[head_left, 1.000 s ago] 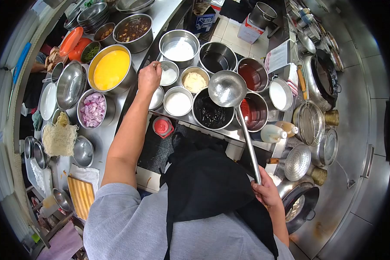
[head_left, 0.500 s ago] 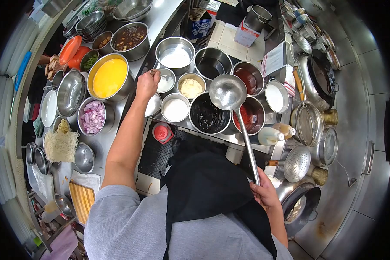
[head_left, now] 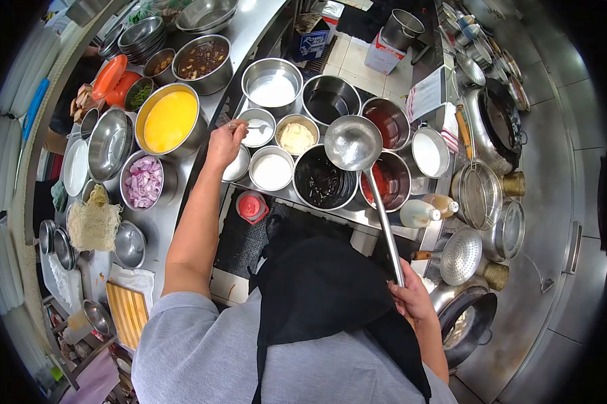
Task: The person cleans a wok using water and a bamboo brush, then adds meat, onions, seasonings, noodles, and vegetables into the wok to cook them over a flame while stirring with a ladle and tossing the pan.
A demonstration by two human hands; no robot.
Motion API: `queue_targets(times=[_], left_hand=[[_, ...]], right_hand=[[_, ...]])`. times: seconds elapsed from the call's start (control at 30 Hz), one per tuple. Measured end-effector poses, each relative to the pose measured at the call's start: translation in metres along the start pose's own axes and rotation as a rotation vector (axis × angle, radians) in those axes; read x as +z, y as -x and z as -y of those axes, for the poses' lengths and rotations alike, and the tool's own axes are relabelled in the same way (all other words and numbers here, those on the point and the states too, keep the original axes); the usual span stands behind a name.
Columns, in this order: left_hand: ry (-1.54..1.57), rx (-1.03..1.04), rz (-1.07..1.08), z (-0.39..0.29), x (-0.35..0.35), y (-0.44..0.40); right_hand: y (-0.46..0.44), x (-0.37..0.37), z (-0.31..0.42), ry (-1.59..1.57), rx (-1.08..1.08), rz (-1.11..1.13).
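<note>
My left hand [head_left: 225,143] is closed on the handle of a small metal spoon [head_left: 259,127]. The spoon's bowl is over a small pot of white powder [head_left: 253,141]. My right hand [head_left: 413,296] is wrapped round the lower end of a long metal ladle [head_left: 354,143]. The ladle's wide bowl hovers over the row of pots, with a little wetness in it. Below it are a pot of dark liquid [head_left: 313,184] and a pot of red sauce [head_left: 379,180]. A pot of pale yellow paste [head_left: 297,137] stands between the spoon and the ladle.
On the left counter stand a pot of yellow liquid [head_left: 171,118], a pot of sliced red onions [head_left: 143,180] and a striped cutting board [head_left: 127,312]. To the right are squeeze bottles [head_left: 419,212], a perforated skimmer [head_left: 461,255] and a wok [head_left: 475,316].
My left hand has moved slightly down and left, and its spoon now shows more plainly over the white powder. The ladle and my right hand have hardly moved.
</note>
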State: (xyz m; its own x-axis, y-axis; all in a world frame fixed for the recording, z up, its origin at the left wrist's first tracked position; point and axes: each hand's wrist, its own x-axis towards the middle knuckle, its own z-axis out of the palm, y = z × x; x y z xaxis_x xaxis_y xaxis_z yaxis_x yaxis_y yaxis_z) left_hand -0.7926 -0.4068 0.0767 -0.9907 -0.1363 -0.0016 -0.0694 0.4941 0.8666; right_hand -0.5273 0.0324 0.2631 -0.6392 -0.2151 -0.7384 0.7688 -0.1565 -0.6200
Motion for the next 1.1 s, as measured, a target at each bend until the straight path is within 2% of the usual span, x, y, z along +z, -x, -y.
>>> queue_targets(times=[0.07, 0.3, 0.4, 0.47, 0.63, 0.7, 1.0, 1.1], left_hand=[[-0.119, 0.12, -0.011, -0.006, -0.002, 0.005], [-0.257, 0.098, 0.002, -0.007, 0.001, -0.002], [-0.116, -0.012, 0.009, -0.007, 0.001, -0.007], [0.122, -0.14, -0.01, -0.002, 0.001, -0.008], [0.373, -0.217, -0.078, 0.028, -0.001, -0.009], [0.626, -0.292, -0.124, 0.04, -0.002, -0.008], [0.927, -0.503, -0.19, 0.063, -0.007, 0.018], [0.951, -0.499, -0.211, 0.06, -0.012, 0.024]], right_hand=[[-0.002, -0.005, -0.001, 0.024, 0.014, 0.026], [-0.004, -0.005, 0.0, 0.049, 0.016, 0.032], [-0.003, -0.003, 0.001, 0.061, 0.013, 0.037], [-0.002, -0.002, 0.001, 0.086, 0.008, 0.021], [-0.002, -0.003, -0.002, 0.056, -0.002, 0.008], [-0.003, -0.002, -0.002, 0.047, -0.004, 0.004], [-0.007, 0.002, 0.001, 0.017, 0.004, 0.038], [-0.01, 0.004, 0.003, 0.021, 0.005, 0.04]])
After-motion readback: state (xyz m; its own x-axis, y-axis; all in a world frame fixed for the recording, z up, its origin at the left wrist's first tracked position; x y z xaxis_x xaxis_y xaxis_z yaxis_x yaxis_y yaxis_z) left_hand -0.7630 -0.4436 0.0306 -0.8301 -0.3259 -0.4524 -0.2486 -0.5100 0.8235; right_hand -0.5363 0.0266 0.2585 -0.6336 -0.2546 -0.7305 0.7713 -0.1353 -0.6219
